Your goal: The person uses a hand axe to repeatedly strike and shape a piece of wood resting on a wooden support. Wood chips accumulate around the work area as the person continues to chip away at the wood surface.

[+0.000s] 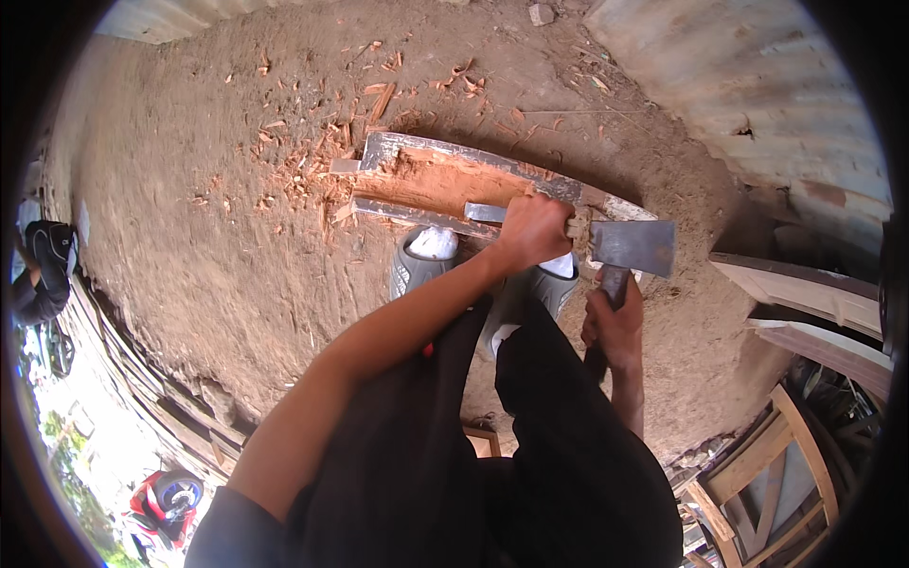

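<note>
A long piece of weathered wood (431,144) lies on the ground in front of me, hollowed along its middle to raw reddish wood. My left hand (535,230) is closed around a chisel (485,212), its flat metal blade pointing left over the wood's near side. The chisel's handle end sticks out to the right of my fist. Just beyond it is the broad metal head of a hatchet (632,248). My right hand (615,322) grips the hatchet's dark handle. Whether the hatchet touches the chisel, I cannot tell.
Wood chips (303,175) litter the dirt around the wood's left end. My grey shoes (409,270) stand close to its near edge. Corrugated metal sheet (757,85) rises at the far right. Wooden boards (805,293) and a frame (757,464) lie at right; a red motorcycle (161,506) is lower left.
</note>
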{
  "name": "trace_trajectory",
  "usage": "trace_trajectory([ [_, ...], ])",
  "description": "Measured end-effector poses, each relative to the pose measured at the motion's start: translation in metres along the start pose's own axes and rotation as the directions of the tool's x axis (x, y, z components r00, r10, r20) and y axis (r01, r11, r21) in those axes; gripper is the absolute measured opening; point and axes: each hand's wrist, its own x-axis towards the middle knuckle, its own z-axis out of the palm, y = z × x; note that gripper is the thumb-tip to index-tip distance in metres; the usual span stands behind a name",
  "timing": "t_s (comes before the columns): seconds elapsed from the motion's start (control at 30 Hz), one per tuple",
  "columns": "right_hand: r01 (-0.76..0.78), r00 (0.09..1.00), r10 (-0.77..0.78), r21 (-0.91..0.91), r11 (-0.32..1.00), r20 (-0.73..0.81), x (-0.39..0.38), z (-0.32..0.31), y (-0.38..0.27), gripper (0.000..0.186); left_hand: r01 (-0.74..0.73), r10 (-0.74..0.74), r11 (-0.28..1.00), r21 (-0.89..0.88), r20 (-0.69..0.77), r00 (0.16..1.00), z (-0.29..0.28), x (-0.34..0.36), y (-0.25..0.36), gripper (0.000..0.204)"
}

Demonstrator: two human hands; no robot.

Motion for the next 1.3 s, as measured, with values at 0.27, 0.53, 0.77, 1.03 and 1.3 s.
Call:
trace_trajectory([
  [0.27,0.001,1.0,-0.002,-0.078,0.997,-0.015,0.001,0.004,0.012,0.023,-0.013,0.013,1.0,0.018,0.032,0.999,-0.003,-0.002,-0.002,0.018],
  [0.53,0.083,0.996,-0.083,-0.004,0.997,-0.039,0.009,0.008,0.008,0.024,-0.025,0.022,0.999,0.047,0.077,0.997,-0.002,-0.005,-0.003,0.021],
  [0.77,0.097,0.992,-0.085,0.136,0.986,-0.089,0.003,-0.015,0.006,0.029,-0.015,0.012,0.998,0.062,0.054,0.998,-0.005,-0.007,-0.009,0.023],
  [1.03,0.057,0.995,-0.059,0.025,0.998,0.074,0.005,0.004,0.014,0.025,-0.01,0.007,0.998,0.069,0.036,0.999,-0.013,-0.01,-0.015,0.022],
  [1.3,-0.006,1.0,0.005,0.144,0.99,0.011,-0.008,-0.01,0.001,0.028,-0.198,0.189,0.978,0.072,0.116,0.975,-0.003,-0.014,-0.011,0.034],
])
